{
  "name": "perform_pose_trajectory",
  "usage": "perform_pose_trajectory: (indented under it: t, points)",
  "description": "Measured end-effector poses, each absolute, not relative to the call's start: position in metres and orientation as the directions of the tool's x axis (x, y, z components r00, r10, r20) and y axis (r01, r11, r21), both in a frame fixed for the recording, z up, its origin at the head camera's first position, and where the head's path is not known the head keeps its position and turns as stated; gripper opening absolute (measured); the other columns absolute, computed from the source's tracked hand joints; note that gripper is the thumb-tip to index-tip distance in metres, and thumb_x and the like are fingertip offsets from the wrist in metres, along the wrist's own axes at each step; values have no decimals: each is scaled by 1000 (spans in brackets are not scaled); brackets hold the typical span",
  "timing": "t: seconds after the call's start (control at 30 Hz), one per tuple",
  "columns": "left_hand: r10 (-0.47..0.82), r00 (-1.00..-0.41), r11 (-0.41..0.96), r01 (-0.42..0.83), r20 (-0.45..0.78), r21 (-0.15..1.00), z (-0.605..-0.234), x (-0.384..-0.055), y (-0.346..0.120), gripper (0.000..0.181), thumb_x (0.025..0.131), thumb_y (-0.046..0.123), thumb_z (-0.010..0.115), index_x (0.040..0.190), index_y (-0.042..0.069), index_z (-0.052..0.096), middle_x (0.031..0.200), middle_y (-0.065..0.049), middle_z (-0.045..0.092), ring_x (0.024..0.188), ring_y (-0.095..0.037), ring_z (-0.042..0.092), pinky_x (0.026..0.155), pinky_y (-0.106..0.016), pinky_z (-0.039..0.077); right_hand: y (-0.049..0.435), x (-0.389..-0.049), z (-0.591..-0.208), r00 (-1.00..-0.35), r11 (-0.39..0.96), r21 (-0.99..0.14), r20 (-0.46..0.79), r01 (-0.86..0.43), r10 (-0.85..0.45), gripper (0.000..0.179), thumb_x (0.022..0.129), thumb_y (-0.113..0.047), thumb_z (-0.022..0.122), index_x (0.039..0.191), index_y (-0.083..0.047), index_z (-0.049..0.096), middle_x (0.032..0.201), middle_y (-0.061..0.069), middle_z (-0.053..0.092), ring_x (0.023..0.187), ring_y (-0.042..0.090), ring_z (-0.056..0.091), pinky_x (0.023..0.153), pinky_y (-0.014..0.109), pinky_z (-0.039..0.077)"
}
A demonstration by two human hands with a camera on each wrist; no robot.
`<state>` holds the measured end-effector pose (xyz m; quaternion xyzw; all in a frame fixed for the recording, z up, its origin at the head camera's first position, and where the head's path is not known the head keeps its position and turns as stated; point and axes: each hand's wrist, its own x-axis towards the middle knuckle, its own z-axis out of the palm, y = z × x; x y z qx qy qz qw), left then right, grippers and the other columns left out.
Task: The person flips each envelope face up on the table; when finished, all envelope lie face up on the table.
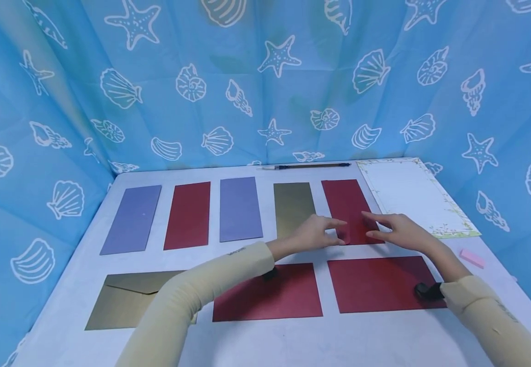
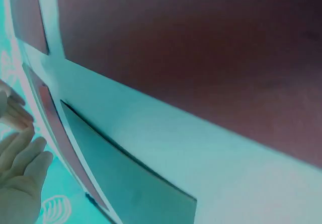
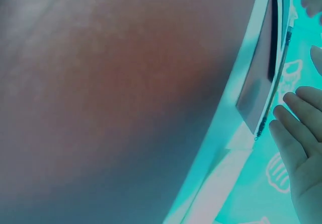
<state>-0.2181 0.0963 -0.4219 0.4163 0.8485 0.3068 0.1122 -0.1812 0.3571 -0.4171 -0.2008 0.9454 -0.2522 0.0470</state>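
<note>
Both hands are held over the right-hand end of the back row of envelopes, with nothing in their grasp. My left hand point(image 1: 313, 233) hovers by the front end of a narrow gold envelope point(image 1: 293, 201), its fingers reaching toward a red envelope point(image 1: 344, 199). From the other side my right hand point(image 1: 398, 232) faces it above the same red envelope, fingers loosely extended. A gap separates the two hands. Under the forearms lie a wide red envelope point(image 1: 288, 298) and another wide red envelope point(image 1: 380, 285). Whether any fingertip touches paper is hard to tell.
Farther left are a purple envelope point(image 1: 132, 219), a red one point(image 1: 187, 216) and a second purple one point(image 1: 241, 209). A gold flapped envelope point(image 1: 123, 300) lies in front. A brush point(image 1: 311, 165), bordered paper point(image 1: 403, 188) and pink eraser point(image 1: 472, 258) are also present.
</note>
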Motion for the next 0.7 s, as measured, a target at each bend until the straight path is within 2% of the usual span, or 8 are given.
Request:
perform_pose_trajectory:
  t: [0.03, 0.13, 0.23, 0.4, 0.57, 0.7]
  points:
    - [800, -596, 462, 680, 62, 569, -422, -219, 96, 51, 89, 26, 71, 135, 8, 57, 120, -3, 67, 98, -7, 64, 69, -10, 43, 358, -179, -416, -912, 793, -490, 13, -362, -409, 60, 89, -22, 70, 140, 1, 47, 97, 12, 67, 77, 21, 56, 65, 29, 48]
    - [854, -520, 455, 758, 12, 467, -424, -220, 97, 53, 90, 30, 70, 137, 10, 56, 116, 0, 68, 87, -4, 61, 69, -10, 43, 359, -174, -414, -907, 792, -490, -9, -364, -422, 59, 89, -22, 70, 139, 1, 49, 80, 3, 62, 72, 16, 52, 62, 26, 45]
    - [875, -482, 463, 796, -56, 390, -428, -220, 99, 57, 90, 33, 70, 140, 12, 52, 118, 3, 66, 86, -2, 57, 69, -9, 41, 360, -169, -416, -906, 800, -495, -55, -339, -419, 58, 89, -25, 71, 138, 0, 51, 79, 2, 63, 73, 14, 53, 60, 24, 45]
    - [880, -461, 472, 817, -116, 332, -432, -218, 101, 59, 91, 33, 67, 143, 12, 48, 119, 4, 65, 81, -3, 54, 69, -10, 40, 360, -166, -419, -902, 816, -483, -113, -317, -417, 59, 88, -28, 71, 137, 0, 52, 81, -2, 63, 71, 12, 50, 60, 24, 43]
    - [883, -457, 465, 823, -105, 327, -433, -218, 102, 58, 92, 32, 67, 143, 12, 48, 117, 3, 66, 78, -2, 54, 69, -10, 40, 359, -165, -418, -900, 817, -481, -117, -318, -419, 59, 88, -28, 71, 136, 1, 52, 83, -5, 63, 74, 13, 51, 61, 25, 43]
    - [885, -455, 459, 824, -94, 334, -434, -218, 101, 58, 92, 32, 67, 143, 12, 48, 121, 3, 64, 81, -2, 55, 70, -10, 40, 359, -164, -416, -901, 820, -482, -127, -309, -414, 60, 89, -28, 70, 138, 1, 51, 76, -4, 58, 70, 13, 49, 61, 25, 43]
